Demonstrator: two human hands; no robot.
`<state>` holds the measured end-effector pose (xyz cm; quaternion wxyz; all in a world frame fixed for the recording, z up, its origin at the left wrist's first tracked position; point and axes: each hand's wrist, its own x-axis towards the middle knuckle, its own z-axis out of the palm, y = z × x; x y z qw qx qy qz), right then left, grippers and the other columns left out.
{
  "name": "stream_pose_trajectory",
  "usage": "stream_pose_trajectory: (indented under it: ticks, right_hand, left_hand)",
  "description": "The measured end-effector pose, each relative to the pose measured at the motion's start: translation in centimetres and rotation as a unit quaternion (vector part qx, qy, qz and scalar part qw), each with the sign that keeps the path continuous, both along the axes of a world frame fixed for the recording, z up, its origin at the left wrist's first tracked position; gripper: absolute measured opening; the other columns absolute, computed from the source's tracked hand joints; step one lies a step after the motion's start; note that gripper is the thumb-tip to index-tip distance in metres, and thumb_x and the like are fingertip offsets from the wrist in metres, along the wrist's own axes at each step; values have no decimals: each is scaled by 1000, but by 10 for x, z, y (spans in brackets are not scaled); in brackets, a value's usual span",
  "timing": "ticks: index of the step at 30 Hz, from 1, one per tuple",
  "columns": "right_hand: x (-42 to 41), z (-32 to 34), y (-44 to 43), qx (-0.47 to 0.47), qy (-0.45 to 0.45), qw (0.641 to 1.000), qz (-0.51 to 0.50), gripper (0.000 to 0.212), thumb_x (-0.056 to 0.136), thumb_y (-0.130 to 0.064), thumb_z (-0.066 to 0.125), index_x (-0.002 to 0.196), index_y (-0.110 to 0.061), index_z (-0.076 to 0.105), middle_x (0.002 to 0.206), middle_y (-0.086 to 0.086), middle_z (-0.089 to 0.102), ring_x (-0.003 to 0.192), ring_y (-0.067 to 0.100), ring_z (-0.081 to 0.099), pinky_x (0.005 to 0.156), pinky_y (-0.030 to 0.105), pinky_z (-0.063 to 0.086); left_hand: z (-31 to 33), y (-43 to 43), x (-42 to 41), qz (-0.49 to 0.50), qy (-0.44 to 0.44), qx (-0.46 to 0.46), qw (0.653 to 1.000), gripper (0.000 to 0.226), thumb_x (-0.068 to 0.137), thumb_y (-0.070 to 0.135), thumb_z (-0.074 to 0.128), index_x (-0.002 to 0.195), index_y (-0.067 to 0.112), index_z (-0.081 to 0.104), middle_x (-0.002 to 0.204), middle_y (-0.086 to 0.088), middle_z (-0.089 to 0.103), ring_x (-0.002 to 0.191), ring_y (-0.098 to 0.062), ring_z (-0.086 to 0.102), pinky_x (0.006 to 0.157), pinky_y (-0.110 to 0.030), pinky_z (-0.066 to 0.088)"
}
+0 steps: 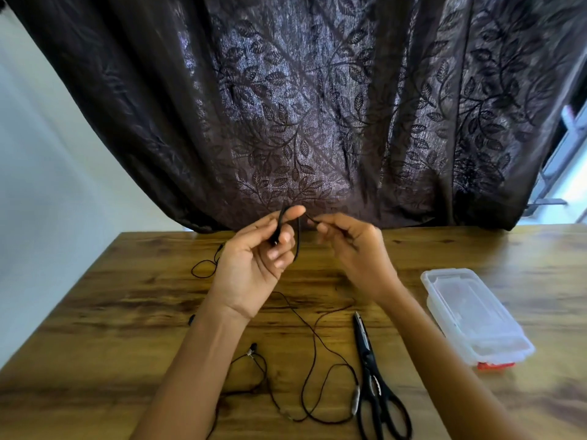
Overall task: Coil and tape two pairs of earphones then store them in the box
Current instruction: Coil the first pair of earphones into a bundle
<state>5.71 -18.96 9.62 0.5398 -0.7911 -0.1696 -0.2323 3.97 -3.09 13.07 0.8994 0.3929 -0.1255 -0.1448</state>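
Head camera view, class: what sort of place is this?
Probably a room at home: a wooden table against a dark leaf-patterned curtain, with a window at the right edge.

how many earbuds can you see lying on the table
2: one earbud near the front beside the left forearm, another earbud by the table's left edge. Others may be hidden under the arms.

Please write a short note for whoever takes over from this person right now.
Left hand holds a black earphone cable looped over its fingers; right hand pinches the same cable's free end.
More cable trails loose across the table; how it pairs up is unclear.
Scissors lie closed nearby; the lidded clear box sits to the right.
Done: one coil just started.
Left: coiling, taping, boxing both pairs. No tape clearly visible.
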Motion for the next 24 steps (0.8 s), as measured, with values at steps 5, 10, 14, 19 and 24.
stream_pose_trajectory:
  ticks: [5, 10, 14, 19, 24]
  right_hand:
    - [-21, -39, 12, -97, 34, 994, -23, 16, 94, -12, 51, 100, -11, 66, 72, -12, 58, 58, -2, 52, 55, 13, 41]
    - [-49, -48, 23, -250, -36, 963, -90, 36, 95, -33, 37, 113, -15, 64, 91, -5, 70, 68, 9, 65, 50, 20, 51]
    - [-63, -39, 24, -359, -115, 919, -112, 29, 92, -26, 46, 110, -14, 64, 80, -6, 67, 62, 9, 65, 39, 21, 46]
    - [-69, -16, 20, -407, -211, 880, -124, 24, 78, -11, 72, 102, -14, 68, 69, -4, 59, 52, 8, 52, 35, 17, 32]
    - [-61, 16, 13, -406, -278, 863, -115, 10, 81, -12, 67, 89, -18, 70, 72, -1, 59, 58, 13, 55, 35, 22, 36]
  left_hand:
    - [3, 5, 2, 40, 3, -9, 999, 34, 80, 12, 43, 94, 2, 72, 64, -2, 61, 47, -5, 47, 40, -11, 36]
    - [0, 12, 6, 90, -22, 38, 995, 30, 90, 10, 38, 106, 6, 63, 79, -1, 71, 55, -5, 54, 53, -13, 46]
    - [-6, 14, 9, 123, -46, 89, 987, 33, 97, 7, 29, 112, 8, 58, 86, 1, 73, 68, -6, 63, 64, -16, 51]
    - [-15, 7, 7, 151, -79, 165, 971, 32, 99, 4, 27, 115, 11, 54, 89, -1, 74, 87, -14, 69, 75, -20, 53]
    - [-16, -1, 0, 122, -114, 231, 959, 31, 99, 7, 31, 124, 14, 49, 98, -2, 72, 98, -14, 67, 85, -21, 52]
